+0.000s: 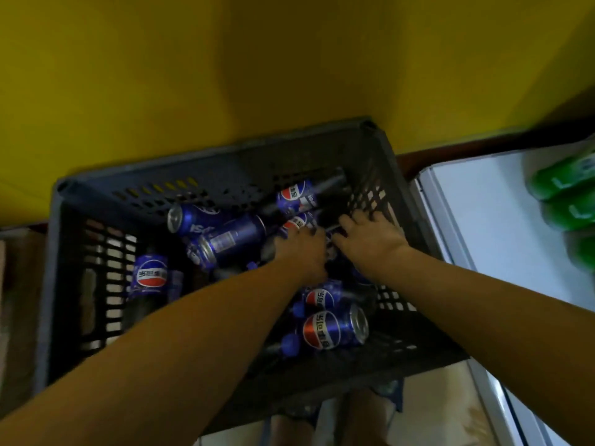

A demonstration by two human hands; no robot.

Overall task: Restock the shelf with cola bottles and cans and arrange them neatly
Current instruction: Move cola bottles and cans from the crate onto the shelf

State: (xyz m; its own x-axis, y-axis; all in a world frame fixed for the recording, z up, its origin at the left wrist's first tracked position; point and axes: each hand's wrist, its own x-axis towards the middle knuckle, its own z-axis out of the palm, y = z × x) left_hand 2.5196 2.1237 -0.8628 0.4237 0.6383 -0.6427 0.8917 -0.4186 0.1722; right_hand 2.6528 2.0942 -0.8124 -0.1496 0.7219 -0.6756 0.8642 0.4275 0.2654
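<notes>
Both my hands are down in one dark grey crate [209, 156] of cola. My left hand [302, 252] lies on a labelled bottle [297, 223] with its fingers [310, 235] bent over it, but the blur keeps me from telling whether they grip it. My right hand [370, 239] is just beside it, fingers [357, 220] spread and fairly straight, holding nothing, touching dark bottles by the crate's right wall. I count three cans: a far can [190, 218] and a near can [231, 241] lying side by side just left of my left fingers, and a third can [335, 329] nearer me than both hands. By their labels I count four bottles: the one under my left fingers, one beyond them [294, 194], one well to their left [149, 278], and one nearer me [322, 297]. Right of my right fingers, three green bottles [563, 180] stand on a white shelf [483, 220].
</notes>
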